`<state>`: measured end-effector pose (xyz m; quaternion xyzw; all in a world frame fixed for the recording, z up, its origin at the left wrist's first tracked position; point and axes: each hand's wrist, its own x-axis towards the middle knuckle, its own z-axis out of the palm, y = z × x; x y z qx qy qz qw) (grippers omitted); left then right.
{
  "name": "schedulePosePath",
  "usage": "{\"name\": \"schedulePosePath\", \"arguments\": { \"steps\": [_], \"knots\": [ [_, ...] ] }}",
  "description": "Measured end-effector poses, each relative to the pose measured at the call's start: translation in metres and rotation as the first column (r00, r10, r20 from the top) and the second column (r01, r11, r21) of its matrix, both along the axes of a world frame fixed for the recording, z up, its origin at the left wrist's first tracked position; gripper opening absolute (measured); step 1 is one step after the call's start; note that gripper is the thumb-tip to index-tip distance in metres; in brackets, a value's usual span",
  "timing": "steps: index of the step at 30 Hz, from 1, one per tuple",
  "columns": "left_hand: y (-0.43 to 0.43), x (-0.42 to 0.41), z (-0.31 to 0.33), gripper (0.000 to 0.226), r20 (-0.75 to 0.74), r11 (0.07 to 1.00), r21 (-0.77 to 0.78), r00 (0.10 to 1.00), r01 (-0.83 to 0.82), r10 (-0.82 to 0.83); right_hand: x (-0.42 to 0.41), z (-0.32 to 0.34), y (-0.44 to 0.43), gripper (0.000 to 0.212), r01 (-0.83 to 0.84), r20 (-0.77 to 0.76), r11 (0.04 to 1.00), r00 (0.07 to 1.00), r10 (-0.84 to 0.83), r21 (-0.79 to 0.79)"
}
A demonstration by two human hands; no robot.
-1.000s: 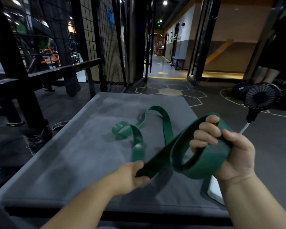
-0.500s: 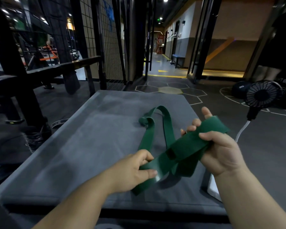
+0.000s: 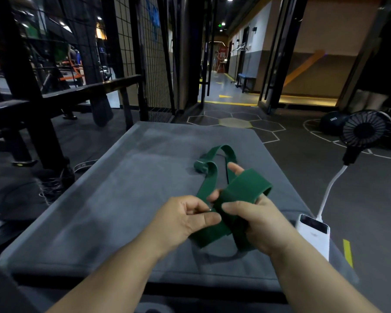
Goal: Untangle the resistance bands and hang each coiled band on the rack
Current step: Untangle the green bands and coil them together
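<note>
A dark green resistance band is partly wound around my right hand, which grips the wraps with fingers spread under them. My left hand pinches a stretch of the same band just left of the coil, thumb on top. The loose remainder of the band trails away over the grey mat and ends in a small curl near the middle. A black wire-grid rack stands beyond the mat at the back left.
A white power bank lies at the mat's right edge, cabled to a small black fan. A black bench frame stands to the left. A dark medicine ball rests on the floor at the right, near a person's legs.
The band's loose length has shortened as more of it went around my right hand. My left hand moved right and up, closer to my right hand.
</note>
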<state>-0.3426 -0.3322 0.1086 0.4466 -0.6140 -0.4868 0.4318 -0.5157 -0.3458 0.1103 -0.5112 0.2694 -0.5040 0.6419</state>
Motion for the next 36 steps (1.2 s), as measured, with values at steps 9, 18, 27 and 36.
{"name": "schedulePosePath", "arguments": {
  "steps": [9, 18, 27, 36],
  "knots": [
    [-0.006, 0.014, -0.010, 0.048, -0.283, 0.954, 0.070, 0.923, 0.291, -0.261, 0.007, -0.010, 0.004, 0.054, 0.206, -0.401, 0.968, 0.882, -0.248, -0.146],
    [-0.018, 0.012, -0.011, 0.023, -0.059, 0.988, -0.133, 0.995, -0.083, 0.076, -0.002, -0.006, 0.006, 0.031, -0.120, -0.589, 0.949, 0.804, -0.079, -0.292],
    [-0.023, 0.014, -0.010, 0.030, -0.106, 0.962, -0.214, 0.983, -0.167, 0.147, -0.003, -0.005, 0.009, 0.084, -0.107, -0.697, 0.982, 0.716, -0.031, -0.153],
    [-0.025, 0.023, -0.016, 0.044, 0.198, 0.895, -0.447, 0.975, -0.001, 0.100, -0.007, 0.005, 0.010, 0.088, -0.041, -0.632, 0.998, 0.773, 0.056, 0.038]
  ]
}}
